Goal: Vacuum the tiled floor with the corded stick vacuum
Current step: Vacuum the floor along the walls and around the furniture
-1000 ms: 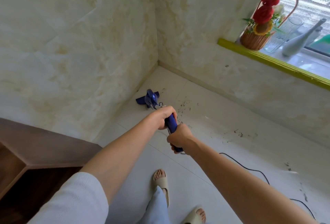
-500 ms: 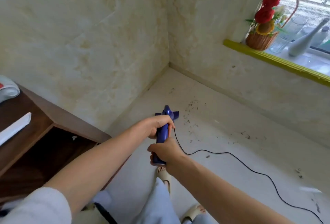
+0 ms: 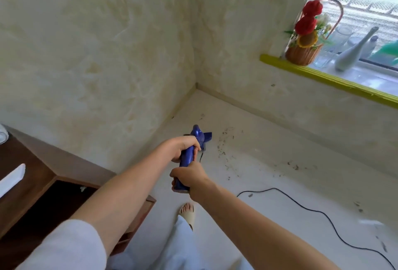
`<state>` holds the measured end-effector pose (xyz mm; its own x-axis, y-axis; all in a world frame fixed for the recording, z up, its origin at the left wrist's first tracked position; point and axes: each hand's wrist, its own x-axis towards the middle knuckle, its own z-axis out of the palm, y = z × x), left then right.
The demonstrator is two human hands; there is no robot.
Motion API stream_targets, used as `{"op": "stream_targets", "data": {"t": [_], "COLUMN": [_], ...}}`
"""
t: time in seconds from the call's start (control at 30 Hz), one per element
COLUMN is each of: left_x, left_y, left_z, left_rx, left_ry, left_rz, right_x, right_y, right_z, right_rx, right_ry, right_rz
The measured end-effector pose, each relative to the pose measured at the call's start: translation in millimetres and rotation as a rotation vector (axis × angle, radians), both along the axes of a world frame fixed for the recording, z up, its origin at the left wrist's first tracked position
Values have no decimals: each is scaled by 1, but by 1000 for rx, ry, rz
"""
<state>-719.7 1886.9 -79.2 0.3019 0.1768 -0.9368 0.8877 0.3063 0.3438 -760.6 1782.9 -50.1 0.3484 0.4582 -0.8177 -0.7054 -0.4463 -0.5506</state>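
Both hands wrapped around blue vacuum (image 3: pixel 187 160) handle: left hand (image 3: pixel 180 147) higher up, right hand (image 3: pixel 189 176) at lower end, fingers curled tight. Vacuum head (image 3: pixel 206 136) down on tiled floor (image 3: pixel 269 211) near wall corner, left of scattered dirt (image 3: pixel 224 147). Black cord (image 3: pixel 318 211) trailing right of vacuum across floor.

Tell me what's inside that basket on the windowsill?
The wicker basket holds two red flowers, a sunflower and green leaves. The stems and whatever fills its bottom are hidden behind the woven wall.
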Motion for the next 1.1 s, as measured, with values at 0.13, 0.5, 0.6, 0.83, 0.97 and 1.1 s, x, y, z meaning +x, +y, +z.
{"op": "stream_targets", "data": {"t": [0.13,0.5,0.6,0.83,0.97,1.1], "left_x": [29,102,117,137,130,119], "left_y": [30,121,131,124,111,99], "left_z": [-15,-24,-28,-46,-49,-48], "left_rx": [51,19,33,17,20,-2], "left_ry": [-19,-54,-68,-111,-130,-124], "left_rz": [-59,-109,-136,-134,-138,-137], "right_x": [25,91,107,132,131,121], "right_y": [33,127,138,130,120,104], "right_z": [-5,-19,-25,-38,-41,-37], "right_rx": [-44,-99,-115,-236,-284,-302], "right_ry": [-14,-53,-59,-165,-193,-207], "right_rz": [-45,-114,-106,-8,41,75]}}
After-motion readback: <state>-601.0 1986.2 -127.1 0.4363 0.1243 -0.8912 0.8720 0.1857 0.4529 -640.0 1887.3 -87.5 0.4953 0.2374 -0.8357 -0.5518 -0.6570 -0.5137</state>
